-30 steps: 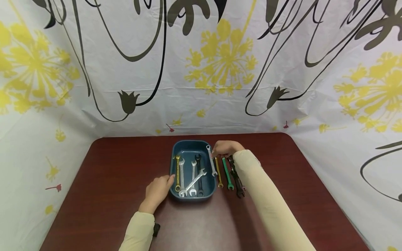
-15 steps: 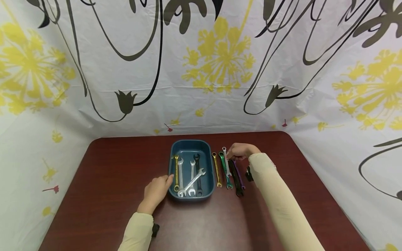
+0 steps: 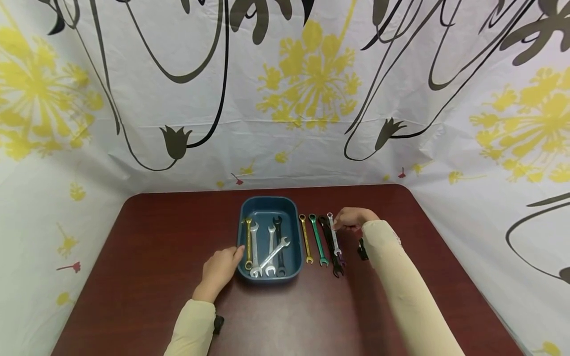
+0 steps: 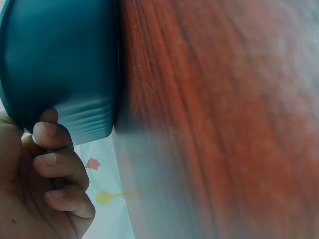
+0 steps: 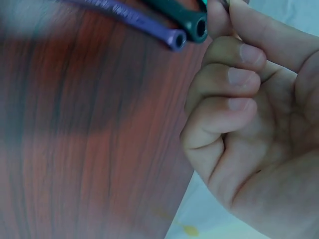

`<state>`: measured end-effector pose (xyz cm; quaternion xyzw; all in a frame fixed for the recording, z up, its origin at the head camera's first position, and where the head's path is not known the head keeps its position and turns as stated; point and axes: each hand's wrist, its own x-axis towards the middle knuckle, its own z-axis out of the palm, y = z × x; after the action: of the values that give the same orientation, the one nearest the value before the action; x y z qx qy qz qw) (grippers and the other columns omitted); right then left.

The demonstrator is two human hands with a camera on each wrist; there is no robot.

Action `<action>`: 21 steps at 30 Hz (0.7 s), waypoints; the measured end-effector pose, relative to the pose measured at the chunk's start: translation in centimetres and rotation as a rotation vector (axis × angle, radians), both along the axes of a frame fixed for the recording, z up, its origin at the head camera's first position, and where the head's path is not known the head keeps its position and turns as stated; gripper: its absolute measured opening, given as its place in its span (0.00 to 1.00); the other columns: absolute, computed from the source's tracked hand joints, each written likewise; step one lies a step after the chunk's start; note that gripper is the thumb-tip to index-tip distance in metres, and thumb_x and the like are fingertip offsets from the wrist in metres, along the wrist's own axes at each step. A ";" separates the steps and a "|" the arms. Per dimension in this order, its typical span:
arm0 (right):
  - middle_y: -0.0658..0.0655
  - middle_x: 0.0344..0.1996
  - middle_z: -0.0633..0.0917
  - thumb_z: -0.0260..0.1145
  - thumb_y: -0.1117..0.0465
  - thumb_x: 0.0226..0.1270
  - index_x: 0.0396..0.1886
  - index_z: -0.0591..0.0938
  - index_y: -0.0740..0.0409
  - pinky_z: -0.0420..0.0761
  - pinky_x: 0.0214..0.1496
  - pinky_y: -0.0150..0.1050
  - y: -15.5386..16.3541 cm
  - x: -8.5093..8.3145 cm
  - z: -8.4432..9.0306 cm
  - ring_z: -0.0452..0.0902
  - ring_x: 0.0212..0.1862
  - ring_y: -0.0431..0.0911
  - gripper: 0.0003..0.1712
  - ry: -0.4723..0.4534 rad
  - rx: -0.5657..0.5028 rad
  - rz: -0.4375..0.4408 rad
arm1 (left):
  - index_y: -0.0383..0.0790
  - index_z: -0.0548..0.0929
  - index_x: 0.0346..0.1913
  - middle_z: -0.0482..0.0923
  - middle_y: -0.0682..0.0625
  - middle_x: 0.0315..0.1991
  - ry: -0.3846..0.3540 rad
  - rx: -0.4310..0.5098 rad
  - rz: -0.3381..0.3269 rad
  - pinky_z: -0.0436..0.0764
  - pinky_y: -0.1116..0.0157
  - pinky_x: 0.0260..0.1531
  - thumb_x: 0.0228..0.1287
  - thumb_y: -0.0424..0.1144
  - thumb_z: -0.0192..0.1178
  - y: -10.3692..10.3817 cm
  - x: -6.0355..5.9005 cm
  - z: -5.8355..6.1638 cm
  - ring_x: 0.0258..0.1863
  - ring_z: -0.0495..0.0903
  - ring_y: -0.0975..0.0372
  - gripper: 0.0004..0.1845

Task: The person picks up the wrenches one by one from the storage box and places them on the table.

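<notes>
My right hand (image 3: 354, 217) pinches a silver wrench (image 3: 334, 236) between thumb and forefinger near its upper end. The wrench overlaps a black wrench (image 3: 327, 237) and hides most of a purple wrench (image 5: 129, 17), which shows plainly in the right wrist view. To their left lie a green wrench (image 3: 318, 240) and a gold wrench (image 3: 306, 240) on the table. My left hand (image 3: 220, 269) grips the left rim of a blue tray (image 4: 60, 45), its fingers curled at the wall. Inside that tray are a gold wrench (image 3: 248, 244), a black wrench (image 3: 278, 242) and several silver wrenches (image 3: 255, 249).
The dark red table (image 3: 178, 217) has rounded far corners. Behind it and along both sides hangs a white cloth (image 3: 213, 163) printed with yellow flowers and dark stems. The tray stands near the table's far edge.
My right hand has carried the silver wrench from the tray's right rim rightward, over the gold and green wrenches, to the black and purple ones. My left hand stays at the tray.
</notes>
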<state>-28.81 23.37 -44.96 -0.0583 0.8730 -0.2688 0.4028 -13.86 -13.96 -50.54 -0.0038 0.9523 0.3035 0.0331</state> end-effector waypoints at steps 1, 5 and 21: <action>0.47 0.13 0.64 0.57 0.59 0.71 0.19 0.71 0.51 0.60 0.23 0.34 0.2 0.1 -0.1 0.54 0.17 0.39 0.18 -0.002 0.005 -0.003 | 0.45 0.68 0.19 0.61 0.52 0.15 0.002 -0.001 -0.001 0.59 0.64 0.18 0.74 0.53 0.46 0.0 0.0 0.0 0.15 0.60 0.61 0.24; 0.48 0.14 0.64 0.56 0.60 0.72 0.19 0.70 0.51 0.61 0.24 0.34 1.1 0.3 -0.5 0.54 0.17 0.39 0.17 -0.012 0.022 -0.027 | 0.46 0.67 0.19 0.61 0.52 0.14 0.007 -0.001 -0.002 0.59 0.64 0.18 0.74 0.53 0.45 -0.1 0.0 0.1 0.14 0.60 0.61 0.25; 0.48 0.14 0.65 0.54 0.61 0.71 0.17 0.68 0.50 0.60 0.21 0.33 2.3 1.4 -2.6 0.55 0.17 0.38 0.19 -0.011 0.079 -0.041 | 0.46 0.68 0.19 0.61 0.52 0.15 -0.008 -0.002 -0.001 0.59 0.64 0.18 0.74 0.54 0.45 -0.1 -0.1 -0.2 0.15 0.61 0.61 0.25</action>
<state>-27.44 25.67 -47.54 -0.0228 0.8816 -0.2428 0.4041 -13.93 -14.07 -50.75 -0.0047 0.9524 0.3026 0.0370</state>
